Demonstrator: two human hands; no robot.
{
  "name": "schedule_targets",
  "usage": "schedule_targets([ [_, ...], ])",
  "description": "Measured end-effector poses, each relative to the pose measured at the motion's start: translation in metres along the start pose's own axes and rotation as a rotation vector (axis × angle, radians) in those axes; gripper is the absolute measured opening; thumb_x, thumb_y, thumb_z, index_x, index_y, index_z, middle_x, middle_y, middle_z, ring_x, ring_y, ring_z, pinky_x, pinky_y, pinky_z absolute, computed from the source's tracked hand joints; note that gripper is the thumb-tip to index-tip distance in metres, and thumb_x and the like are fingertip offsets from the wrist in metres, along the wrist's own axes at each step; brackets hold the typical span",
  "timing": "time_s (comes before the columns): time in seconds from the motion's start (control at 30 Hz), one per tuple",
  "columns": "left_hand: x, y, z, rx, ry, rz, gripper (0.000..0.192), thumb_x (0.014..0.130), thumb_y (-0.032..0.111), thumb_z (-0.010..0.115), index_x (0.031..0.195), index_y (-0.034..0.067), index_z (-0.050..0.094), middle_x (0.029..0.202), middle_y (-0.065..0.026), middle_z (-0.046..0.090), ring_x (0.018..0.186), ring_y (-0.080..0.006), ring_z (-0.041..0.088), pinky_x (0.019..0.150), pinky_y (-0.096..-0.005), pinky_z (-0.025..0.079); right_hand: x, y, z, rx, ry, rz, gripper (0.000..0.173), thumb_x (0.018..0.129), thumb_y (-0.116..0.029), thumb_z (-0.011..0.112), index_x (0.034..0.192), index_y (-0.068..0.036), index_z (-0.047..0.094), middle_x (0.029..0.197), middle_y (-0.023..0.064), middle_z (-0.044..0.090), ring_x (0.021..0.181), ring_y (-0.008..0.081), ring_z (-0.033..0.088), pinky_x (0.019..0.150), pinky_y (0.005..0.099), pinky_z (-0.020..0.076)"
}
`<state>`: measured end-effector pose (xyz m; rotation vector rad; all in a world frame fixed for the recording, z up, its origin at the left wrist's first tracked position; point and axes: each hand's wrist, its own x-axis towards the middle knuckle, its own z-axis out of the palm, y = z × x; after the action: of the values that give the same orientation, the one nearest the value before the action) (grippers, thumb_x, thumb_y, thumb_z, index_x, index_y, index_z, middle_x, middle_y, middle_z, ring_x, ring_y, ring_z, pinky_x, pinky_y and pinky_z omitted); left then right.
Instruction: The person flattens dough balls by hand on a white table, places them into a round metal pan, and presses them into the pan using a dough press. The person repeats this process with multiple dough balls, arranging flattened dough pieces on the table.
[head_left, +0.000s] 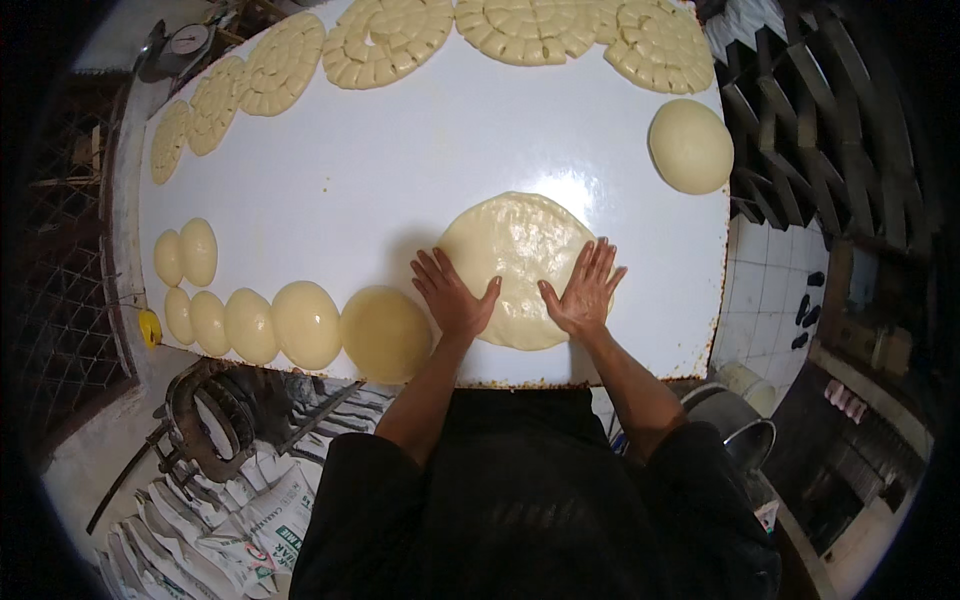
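Observation:
A flattened round of dough (521, 255), shiny and slightly uneven on top, lies on the white tabletop (405, 165) in front of me. At its left edge my left hand (454, 296) rests with fingers spread, the thumb pointing in over the dough. Opposite, my right hand (587, 292) lies on the right edge, also spread flat, thumb inward. Neither hand grips anything. Just left of my left wrist sits a smooth ball of dough (386, 334), in shadow and partly behind my forearm.
More dough balls (306, 324) line the near left edge. Rounds of dough cut into segments (390, 37) run along the far edge. One dough ball (691, 146) sits at the right edge. Dark metal trays (810, 112) stand beyond it. Stacked sacks (247, 517) lie below left.

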<state>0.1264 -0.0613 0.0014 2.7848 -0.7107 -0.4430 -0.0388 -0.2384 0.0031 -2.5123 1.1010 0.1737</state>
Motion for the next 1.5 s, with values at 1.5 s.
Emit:
schedule_targets([
  [1.5,-0.087,-0.041,0.017,-0.166,-0.486,0.991,0.112,0.102,0.066,0.058,0.169,-0.015,0.021,0.178,-0.0383,0.016,0.166,-0.0580,0.011,0.132,-0.0705,0.010,-0.129,-0.075,0.052,-0.170,-0.417,-0.331,0.102,0.103,-0.055,0.052,0.175,0.004,0.012,0.182,0.0321,0.009,0.170,0.0501,0.004,0.136,0.0644,0.0036],
])
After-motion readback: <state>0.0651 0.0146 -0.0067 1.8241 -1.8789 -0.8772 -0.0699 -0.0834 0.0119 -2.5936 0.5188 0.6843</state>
